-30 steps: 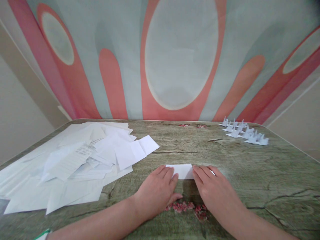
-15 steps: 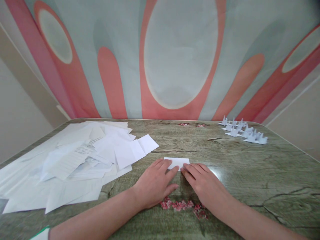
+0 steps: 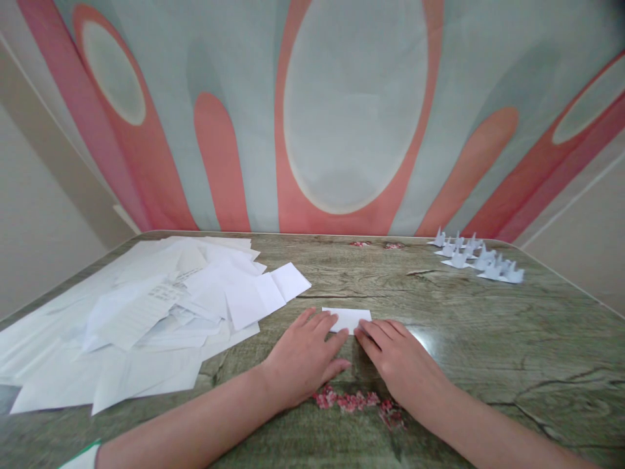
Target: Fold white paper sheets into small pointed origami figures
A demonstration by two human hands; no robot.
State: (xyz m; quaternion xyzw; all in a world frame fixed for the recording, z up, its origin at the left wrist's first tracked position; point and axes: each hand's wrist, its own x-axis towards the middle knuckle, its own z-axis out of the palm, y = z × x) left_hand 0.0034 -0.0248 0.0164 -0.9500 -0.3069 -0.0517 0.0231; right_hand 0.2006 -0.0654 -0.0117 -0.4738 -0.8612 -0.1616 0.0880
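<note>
Matt white paper seen in the small strip [image 3: 347,318], smooth paper sheets [image 3: 146,371] heaped, wood-grained tabletop [image 3: 488,352] faintly glossed by light

A wood-grained table [image 3: 454,303], dark crack-like lines running through its grey-green top, carries a broad heap of overlapping white paper sheets [image 3: 141,365] along its left side, some bearing lines of text; a small white paper rectangle [image 3: 347,318] lies near the middle; a cluster of white paper figures [image 3: 458,260] stands toward the far right corner; pink-and-red flower patterns [image 3: 352,400] dot the surface front and back.
</note>
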